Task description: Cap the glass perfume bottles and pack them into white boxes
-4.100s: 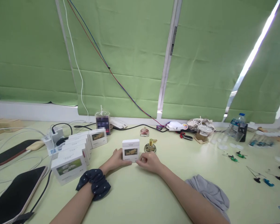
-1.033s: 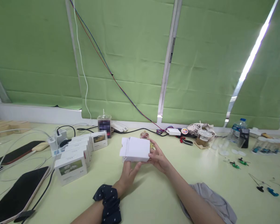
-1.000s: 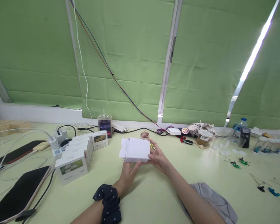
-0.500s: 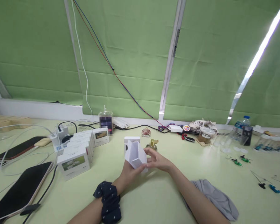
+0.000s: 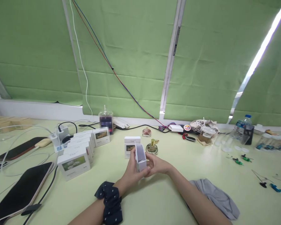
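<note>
A small white cardboard box (image 5: 140,158) is held above the table between both hands, its open end facing me. My left hand (image 5: 133,170) wraps the box's left side and lower edge, with the thumb along the bottom. Fingers of my right hand (image 5: 155,165) close on the right side of the same box; some fingertips are hidden behind it. Just behind stands a white box with a picture (image 5: 129,147), partly covered by the held one. Close by on its right is a glass perfume bottle with a gold top (image 5: 152,148). Farther back sits a pinkish glass bottle (image 5: 146,132).
Several white picture boxes (image 5: 73,164) stand in a row at left, near phones (image 5: 23,184) and cables. A lidded drink cup (image 5: 106,123) is behind them. Pliers (image 5: 189,138), an iced drink (image 5: 206,135) and small green parts (image 5: 238,162) lie rightward. Grey cloth (image 5: 215,198) rests by my right forearm.
The held box has turned and its opening looks narrower, with the flaps no longer spread out. The picture box and gold-topped bottle behind are now less covered.
</note>
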`<state>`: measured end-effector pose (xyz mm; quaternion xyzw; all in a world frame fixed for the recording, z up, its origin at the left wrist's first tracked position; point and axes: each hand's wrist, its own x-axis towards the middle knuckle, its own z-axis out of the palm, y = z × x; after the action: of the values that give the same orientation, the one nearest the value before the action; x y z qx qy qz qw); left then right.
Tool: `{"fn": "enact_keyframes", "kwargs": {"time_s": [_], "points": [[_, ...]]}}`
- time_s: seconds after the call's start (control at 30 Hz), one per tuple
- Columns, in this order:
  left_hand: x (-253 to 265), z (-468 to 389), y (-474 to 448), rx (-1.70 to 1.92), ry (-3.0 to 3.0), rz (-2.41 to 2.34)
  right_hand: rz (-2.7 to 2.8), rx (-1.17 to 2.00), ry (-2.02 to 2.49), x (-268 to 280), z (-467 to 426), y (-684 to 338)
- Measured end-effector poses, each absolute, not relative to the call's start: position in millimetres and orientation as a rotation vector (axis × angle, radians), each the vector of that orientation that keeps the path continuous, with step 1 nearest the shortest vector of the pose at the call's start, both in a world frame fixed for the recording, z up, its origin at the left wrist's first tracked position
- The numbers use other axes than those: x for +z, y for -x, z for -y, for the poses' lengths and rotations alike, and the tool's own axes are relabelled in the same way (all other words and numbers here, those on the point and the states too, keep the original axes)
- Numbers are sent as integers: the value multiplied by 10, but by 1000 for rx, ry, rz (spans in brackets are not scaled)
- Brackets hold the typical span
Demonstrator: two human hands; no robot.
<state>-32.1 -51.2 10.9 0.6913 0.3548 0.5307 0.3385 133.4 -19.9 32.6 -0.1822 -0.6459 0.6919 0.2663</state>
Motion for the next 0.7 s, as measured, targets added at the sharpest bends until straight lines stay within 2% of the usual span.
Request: {"fn": "enact_keyframes", "kwargs": {"time_s": [0.37, 0.6, 0.7], "points": [[164, 550, 302, 1419, -1953, -1072, 1693, 1906, 554, 314, 259, -1250], [221, 537, 349, 1425, -2196, -1010, 1654, 1886, 558, 291, 262, -1263], [270, 531, 393, 1572, -2190, -1045, 1642, 1865, 522, 299, 249, -1283]]}}
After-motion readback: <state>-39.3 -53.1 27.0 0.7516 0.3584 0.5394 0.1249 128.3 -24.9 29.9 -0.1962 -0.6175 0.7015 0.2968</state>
